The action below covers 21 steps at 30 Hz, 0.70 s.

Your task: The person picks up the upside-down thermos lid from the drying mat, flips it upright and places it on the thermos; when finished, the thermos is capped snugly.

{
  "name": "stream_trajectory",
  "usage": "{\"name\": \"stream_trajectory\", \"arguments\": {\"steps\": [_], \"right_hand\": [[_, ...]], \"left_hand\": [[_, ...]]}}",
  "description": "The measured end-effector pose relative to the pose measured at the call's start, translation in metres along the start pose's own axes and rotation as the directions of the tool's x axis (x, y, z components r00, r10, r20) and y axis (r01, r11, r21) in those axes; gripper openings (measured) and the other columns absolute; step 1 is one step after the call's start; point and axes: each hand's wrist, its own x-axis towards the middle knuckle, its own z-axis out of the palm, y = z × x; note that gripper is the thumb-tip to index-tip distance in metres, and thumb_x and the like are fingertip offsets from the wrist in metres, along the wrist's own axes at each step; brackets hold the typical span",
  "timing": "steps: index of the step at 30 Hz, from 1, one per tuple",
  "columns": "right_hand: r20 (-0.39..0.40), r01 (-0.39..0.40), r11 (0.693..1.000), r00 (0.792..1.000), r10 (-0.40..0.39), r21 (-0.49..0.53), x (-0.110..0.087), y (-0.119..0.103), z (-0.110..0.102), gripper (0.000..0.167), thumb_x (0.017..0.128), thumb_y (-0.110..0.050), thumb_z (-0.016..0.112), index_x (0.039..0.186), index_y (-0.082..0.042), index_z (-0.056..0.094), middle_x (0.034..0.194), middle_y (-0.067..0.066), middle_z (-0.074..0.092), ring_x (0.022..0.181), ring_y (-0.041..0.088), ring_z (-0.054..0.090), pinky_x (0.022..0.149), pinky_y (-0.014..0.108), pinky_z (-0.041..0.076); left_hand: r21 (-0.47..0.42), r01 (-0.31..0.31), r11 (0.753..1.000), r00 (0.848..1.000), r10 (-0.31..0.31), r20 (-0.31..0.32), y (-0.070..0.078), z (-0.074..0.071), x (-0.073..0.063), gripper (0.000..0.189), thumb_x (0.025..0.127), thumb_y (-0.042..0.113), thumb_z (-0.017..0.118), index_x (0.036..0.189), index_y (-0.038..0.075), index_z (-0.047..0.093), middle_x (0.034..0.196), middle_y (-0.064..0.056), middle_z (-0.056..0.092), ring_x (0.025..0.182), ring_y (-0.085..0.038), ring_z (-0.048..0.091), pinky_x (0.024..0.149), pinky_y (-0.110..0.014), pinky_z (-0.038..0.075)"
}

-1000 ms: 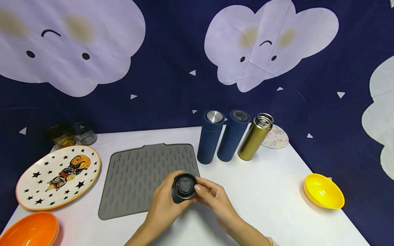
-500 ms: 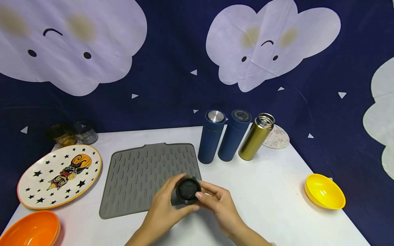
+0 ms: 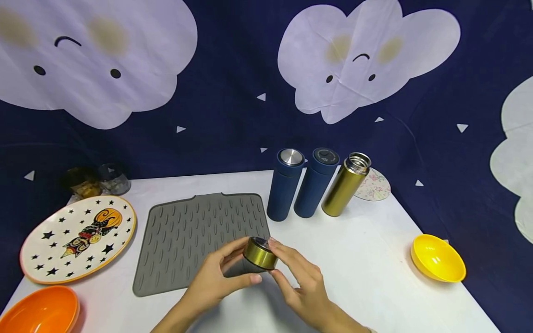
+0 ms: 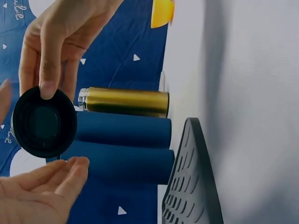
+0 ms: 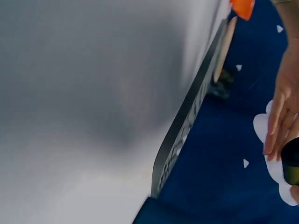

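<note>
My right hand (image 3: 306, 291) pinches a gold thermos lid (image 3: 259, 257) between thumb and fingers, above the front of the table. In the left wrist view the lid's hollow black underside (image 4: 44, 122) faces the camera. My left hand (image 3: 212, 276) is beside the lid with fingers extended and thumb apart; in the left wrist view its fingertips (image 4: 77, 168) are right at the lid's lower rim. At the back stands the gold thermos (image 3: 343, 187), its steel mouth uncovered. Beside it are two blue thermoses (image 3: 285, 192) with their lids on.
A grey ribbed drying mat (image 3: 179, 245) lies left of centre. Farther left are a star-patterned plate (image 3: 41, 249), an orange bowl (image 3: 46, 310) and dark glass cups (image 3: 114, 180). At the right edge is a yellow bowl (image 3: 439, 259); a floral disc (image 3: 374, 185) lies behind the gold thermos.
The lid has turned over from hollow side up to top side up, showing its gold wall. My left fingers have loosened from around it, while my right hand keeps hold.
</note>
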Motion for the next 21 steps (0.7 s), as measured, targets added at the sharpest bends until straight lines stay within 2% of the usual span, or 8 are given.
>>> {"name": "stream_trajectory", "arguments": {"steps": [2, 4, 7, 9, 12, 15, 21], "right_hand": [[0.005, 0.168, 0.981, 0.986, -0.168, -0.098, 0.007, 0.001, -0.001, 0.025, 0.096, -0.002, 0.060, 0.112, 0.017, 0.063, 0.115, 0.030, 0.066, 0.111, 0.035, 0.067, 0.099, 0.030, 0.052], [0.033, 0.321, 0.924, 0.946, -0.322, -0.205, 0.015, 0.002, -0.003, 0.020, 0.097, 0.000, 0.058, 0.107, 0.016, 0.065, 0.109, 0.030, 0.068, 0.104, 0.036, 0.070, 0.094, 0.032, 0.055], [0.094, 0.501, 0.800, 0.861, -0.500, -0.330, 0.022, 0.003, -0.006, 0.017, 0.097, 0.005, 0.054, 0.101, 0.015, 0.067, 0.101, 0.029, 0.071, 0.093, 0.036, 0.072, 0.086, 0.034, 0.058], [0.139, 0.588, 0.721, 0.801, -0.582, -0.367, 0.024, 0.005, -0.007, 0.018, 0.097, 0.006, 0.052, 0.099, 0.013, 0.068, 0.098, 0.028, 0.071, 0.091, 0.035, 0.072, 0.081, 0.035, 0.060], [0.187, 0.671, 0.633, 0.729, -0.658, -0.386, 0.022, 0.008, -0.008, 0.017, 0.098, 0.004, 0.053, 0.097, 0.011, 0.069, 0.097, 0.026, 0.072, 0.092, 0.035, 0.072, 0.077, 0.035, 0.061], [0.200, 0.714, 0.584, 0.683, -0.702, -0.386, 0.020, 0.012, -0.008, 0.016, 0.097, -0.001, 0.058, 0.096, 0.010, 0.069, 0.096, 0.026, 0.072, 0.092, 0.035, 0.072, 0.076, 0.036, 0.061], [0.193, 0.741, 0.548, 0.647, -0.738, -0.388, 0.017, 0.017, -0.008, 0.017, 0.095, -0.007, 0.065, 0.094, 0.010, 0.070, 0.095, 0.024, 0.073, 0.091, 0.034, 0.072, 0.077, 0.036, 0.061]], "left_hand": [[-0.006, -0.029, 1.000, 0.999, 0.029, 0.029, 0.001, -0.001, 0.000, 0.083, 0.076, 0.021, 0.087, 0.147, 0.009, 0.045, 0.150, -0.010, 0.047, 0.139, -0.032, 0.045, 0.113, -0.029, 0.037], [-0.011, -0.072, 0.997, 0.996, 0.072, 0.053, 0.002, -0.002, 0.000, 0.088, 0.072, 0.021, 0.089, 0.148, 0.016, 0.045, 0.152, -0.005, 0.046, 0.141, -0.027, 0.043, 0.113, -0.026, 0.035], [-0.030, -0.152, 0.988, 0.985, 0.154, 0.083, 0.002, 0.000, 0.000, 0.090, 0.070, 0.018, 0.091, 0.147, 0.024, 0.045, 0.152, 0.000, 0.046, 0.141, -0.019, 0.043, 0.113, -0.021, 0.033], [-0.040, -0.206, 0.978, 0.974, 0.209, 0.091, 0.002, 0.002, -0.001, 0.090, 0.070, 0.016, 0.090, 0.147, 0.025, 0.044, 0.151, 0.000, 0.048, 0.140, -0.016, 0.045, 0.112, -0.019, 0.035], [-0.038, -0.276, 0.960, 0.956, 0.278, 0.092, 0.000, 0.005, -0.001, 0.090, 0.071, 0.014, 0.090, 0.148, 0.021, 0.044, 0.149, -0.001, 0.050, 0.135, -0.015, 0.050, 0.109, -0.022, 0.041], [-0.029, -0.327, 0.944, 0.940, 0.329, 0.096, -0.001, 0.007, 0.000, 0.087, 0.072, 0.013, 0.089, 0.147, 0.017, 0.044, 0.147, -0.003, 0.052, 0.129, -0.016, 0.055, 0.103, -0.026, 0.048], [0.020, -0.369, 0.929, 0.926, 0.365, 0.090, -0.002, 0.009, -0.001, 0.080, 0.073, 0.019, 0.089, 0.142, 0.017, 0.050, 0.132, -0.001, 0.062, 0.117, -0.016, 0.063, 0.095, -0.029, 0.054]]}}
